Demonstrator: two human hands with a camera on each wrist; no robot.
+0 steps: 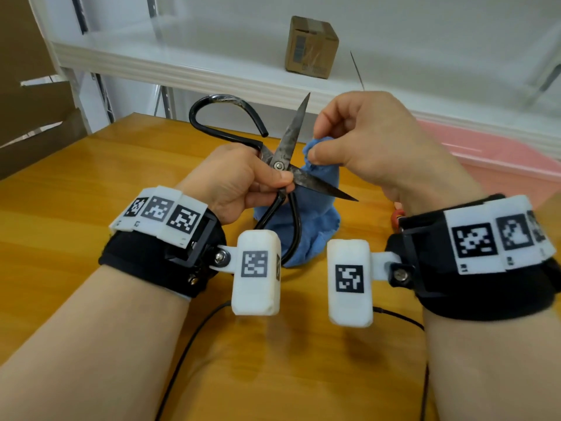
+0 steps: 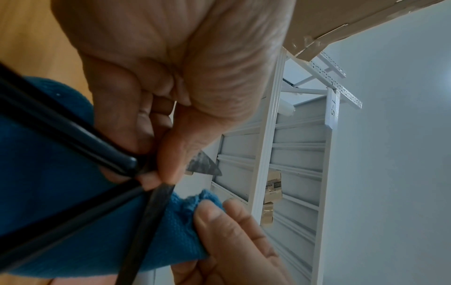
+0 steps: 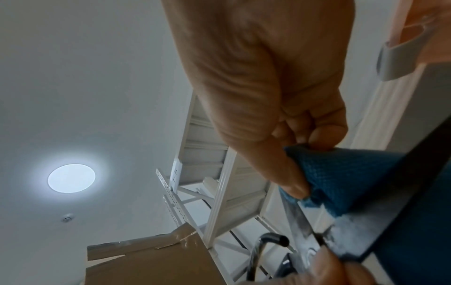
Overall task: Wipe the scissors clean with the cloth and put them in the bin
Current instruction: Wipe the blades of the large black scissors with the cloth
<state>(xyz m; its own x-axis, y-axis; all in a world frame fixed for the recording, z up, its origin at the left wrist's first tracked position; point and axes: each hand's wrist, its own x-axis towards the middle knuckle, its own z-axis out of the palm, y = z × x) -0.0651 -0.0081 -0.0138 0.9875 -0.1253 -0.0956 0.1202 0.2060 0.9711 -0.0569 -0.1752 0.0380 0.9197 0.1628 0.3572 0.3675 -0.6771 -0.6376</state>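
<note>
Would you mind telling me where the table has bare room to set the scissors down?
Bare wood lies left of the left hand, toward the table edge, and near the forearms beside the black cable. The middle is crowded: scissors, blue cloth, right hand.

A storeroom: white metal shelving (image 1: 212, 71), cardboard box (image 1: 311, 47), wooden worktable (image 1: 91, 183).

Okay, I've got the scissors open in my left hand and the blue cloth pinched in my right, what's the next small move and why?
Probably bring the cloth onto the upright blade and wipe along it. The left hand holds the scissors open near the pivot, the blades look dull and stained, and the right hand pinches the cloth just beside that blade.
</note>
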